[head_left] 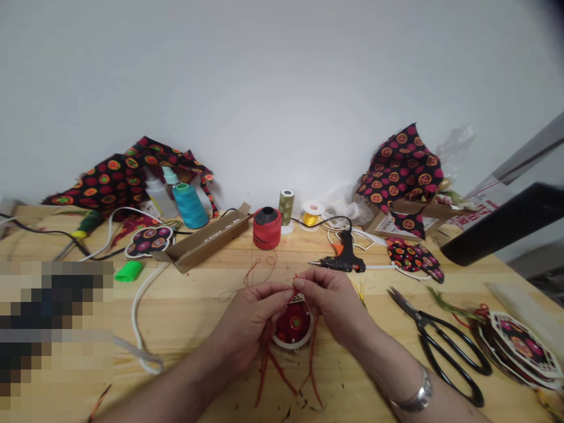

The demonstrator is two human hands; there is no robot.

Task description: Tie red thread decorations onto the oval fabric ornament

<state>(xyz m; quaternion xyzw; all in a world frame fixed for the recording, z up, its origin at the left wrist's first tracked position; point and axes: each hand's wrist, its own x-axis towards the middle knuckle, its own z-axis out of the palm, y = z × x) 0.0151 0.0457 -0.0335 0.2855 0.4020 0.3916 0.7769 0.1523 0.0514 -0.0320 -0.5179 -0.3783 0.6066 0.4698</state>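
Left hand [251,320] and right hand [332,299] both pinched closed on red cord [294,288] above the round ornament [294,324], keeping it taut.

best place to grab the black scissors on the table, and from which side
Take the black scissors by the two finger loops at the near right end, coming from the right hand side. They lie flat, blades pointing away toward the glue gun, loops nearest the table edge.

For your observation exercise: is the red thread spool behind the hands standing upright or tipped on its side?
Upright. The red thread spool stands on its end on the wooden table, its dark top opening facing up.
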